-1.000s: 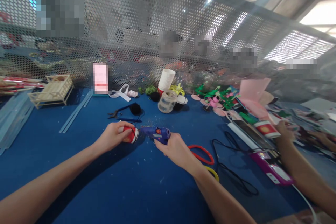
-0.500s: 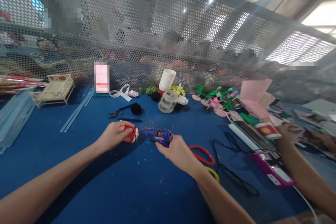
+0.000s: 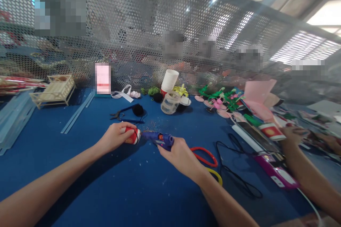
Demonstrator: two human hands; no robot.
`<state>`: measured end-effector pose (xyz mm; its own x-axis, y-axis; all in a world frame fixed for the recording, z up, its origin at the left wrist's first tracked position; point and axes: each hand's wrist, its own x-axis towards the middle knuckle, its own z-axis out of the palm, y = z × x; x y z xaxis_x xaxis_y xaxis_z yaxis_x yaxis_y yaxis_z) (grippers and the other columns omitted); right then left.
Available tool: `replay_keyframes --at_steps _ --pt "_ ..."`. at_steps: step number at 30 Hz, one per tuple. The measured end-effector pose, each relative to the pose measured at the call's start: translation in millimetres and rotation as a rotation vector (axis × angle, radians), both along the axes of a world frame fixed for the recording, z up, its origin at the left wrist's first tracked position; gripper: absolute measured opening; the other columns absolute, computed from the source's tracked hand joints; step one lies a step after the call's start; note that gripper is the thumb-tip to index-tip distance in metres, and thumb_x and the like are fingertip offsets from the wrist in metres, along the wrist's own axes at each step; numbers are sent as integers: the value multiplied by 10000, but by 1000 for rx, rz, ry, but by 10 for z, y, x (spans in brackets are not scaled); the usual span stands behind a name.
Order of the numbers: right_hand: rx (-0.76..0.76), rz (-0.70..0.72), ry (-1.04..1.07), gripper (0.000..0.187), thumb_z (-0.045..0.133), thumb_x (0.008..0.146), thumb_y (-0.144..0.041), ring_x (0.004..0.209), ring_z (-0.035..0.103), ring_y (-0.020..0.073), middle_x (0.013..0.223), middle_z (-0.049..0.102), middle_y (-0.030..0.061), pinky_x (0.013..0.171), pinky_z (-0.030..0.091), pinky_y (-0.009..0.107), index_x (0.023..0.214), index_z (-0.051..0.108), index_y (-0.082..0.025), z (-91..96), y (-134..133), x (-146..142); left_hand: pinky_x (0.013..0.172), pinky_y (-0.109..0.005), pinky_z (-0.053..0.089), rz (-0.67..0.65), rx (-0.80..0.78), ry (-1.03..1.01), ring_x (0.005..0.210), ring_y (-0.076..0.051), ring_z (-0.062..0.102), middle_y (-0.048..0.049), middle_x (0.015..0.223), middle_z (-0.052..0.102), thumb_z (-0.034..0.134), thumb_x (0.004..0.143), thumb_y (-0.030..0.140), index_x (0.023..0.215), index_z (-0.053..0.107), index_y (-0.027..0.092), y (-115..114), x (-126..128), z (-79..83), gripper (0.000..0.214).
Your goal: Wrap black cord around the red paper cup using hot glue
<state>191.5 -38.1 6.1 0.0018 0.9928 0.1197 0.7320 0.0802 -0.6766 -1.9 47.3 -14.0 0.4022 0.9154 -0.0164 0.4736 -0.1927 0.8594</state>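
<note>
My left hand (image 3: 115,135) is wrapped round a small red and white paper cup (image 3: 132,136), which lies on its side with its white rim toward the right. A dark strand runs over the cup. In my right hand (image 3: 179,152) is a blue hot glue gun (image 3: 162,139), its nozzle pointing left and close to the cup's rim; whether the two touch I cannot tell. Just behind the cup lie pliers (image 3: 116,114) with dark handles and a ball of black yarn (image 3: 137,110).
White stacked paper cups (image 3: 169,79), a clear plastic container (image 3: 170,103) and green yarn (image 3: 153,92) stand by the perforated metal screen. Craft flowers (image 3: 218,103), a purple power strip (image 3: 278,172) and another person's hand (image 3: 294,134) are at right. A small wooden bed frame (image 3: 54,90) is at left.
The glue gun and my right hand have shifted very slightly. My left hand keeps the cup in the same place.
</note>
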Motion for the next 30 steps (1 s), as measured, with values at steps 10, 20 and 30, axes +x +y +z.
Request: replay_keyframes --at_steps 10,20,30 --pt "28 35 -66 89 453 659 -165 476 423 103 507 477 -13 428 311 201 574 479 -168 17 -23 -6 667 -284 461 0 -17 -6 694 -180 614 -41 746 680 478 685 319 860 610 149 -10 -6 16 277" --pt "18 11 -29 127 445 671 -188 435 374 78 497 446 -28 416 301 198 546 435 -166 -13 47 17 666 -270 456 -9 -5 4 708 -177 608 -40 764 676 476 687 327 852 612 151 -10 7 33 278" --pt "34 16 -9 136 440 680 -206 424 343 68 479 422 -37 405 290 190 551 424 -165 -79 122 28 684 -280 452 -14 25 -7 746 -187 605 -48 800 670 473 692 327 843 623 161 -5 -6 7 270"
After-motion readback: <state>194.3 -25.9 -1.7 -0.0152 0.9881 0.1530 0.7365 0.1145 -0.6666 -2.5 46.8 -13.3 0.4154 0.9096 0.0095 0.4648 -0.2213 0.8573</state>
